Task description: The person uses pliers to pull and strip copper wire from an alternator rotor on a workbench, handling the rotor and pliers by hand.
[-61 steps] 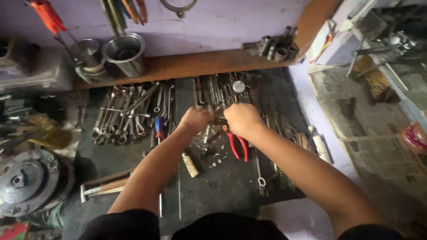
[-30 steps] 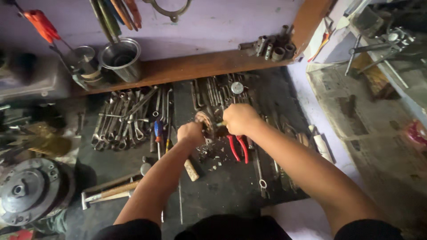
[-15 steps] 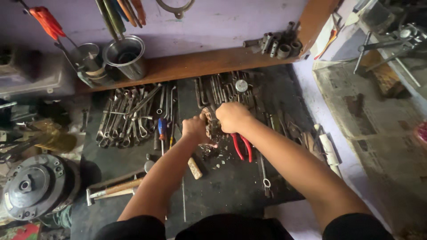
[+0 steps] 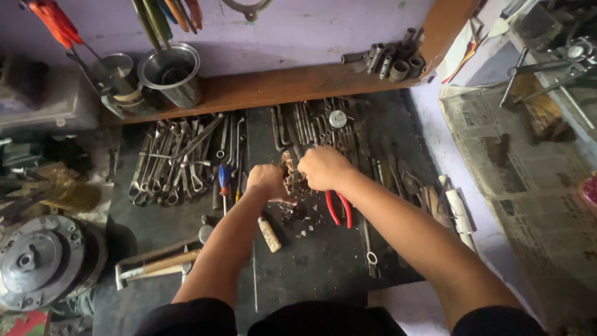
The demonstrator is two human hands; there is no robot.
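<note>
My left hand [image 4: 267, 182] and my right hand [image 4: 323, 168] are closed together over a small rusty brown part [image 4: 288, 169] above a dark mat. Both hands grip it from opposite sides; most of the part is hidden between the fingers. Crumbs of dirt and small bits [image 4: 297, 214] lie on the mat just below. Red-handled pliers [image 4: 337, 208] lie under my right wrist. A screwdriver with a blue and red handle [image 4: 223, 179] rests left of my left hand.
Several spanners [image 4: 177, 158] are spread at the left, more steel tools [image 4: 323, 121] behind the hands. Two metal cups [image 4: 171, 74] and sockets [image 4: 388, 61] stand on a wooden ledge. A round machine part [image 4: 37, 261] sits lower left, a hammer [image 4: 158, 264] beside it. Newspaper [image 4: 528, 186] covers the right.
My left hand moved down and left, away from the right hand, then came back beside it. Both hands now press together on the rusty part. The view shifted slightly.
</note>
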